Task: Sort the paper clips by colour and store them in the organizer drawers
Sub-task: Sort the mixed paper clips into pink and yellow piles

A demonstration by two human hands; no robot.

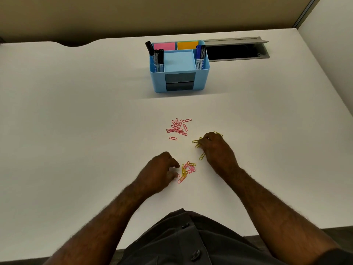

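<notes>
On the white desk (76, 111) lie three groups of paper clips. A pink pile (178, 128) sits in the middle. Yellow clips (198, 143) lie to its right, partly hidden under my right hand (214, 148), whose fingers rest on them. A mixed pink and yellow pile (187, 170) lies nearer to me. My left hand (158, 171) is just left of it, its thumb and fingers pinching at a pink clip at the pile's edge. The blue organizer (178, 73) stands at the back, with both grey drawers in its front closed.
The organizer's top holds markers (157, 57), pink and orange sticky notes and a blue pad. An open grey cable hatch (236, 50) is set into the desk right of it. The desk's front edge runs near my body.
</notes>
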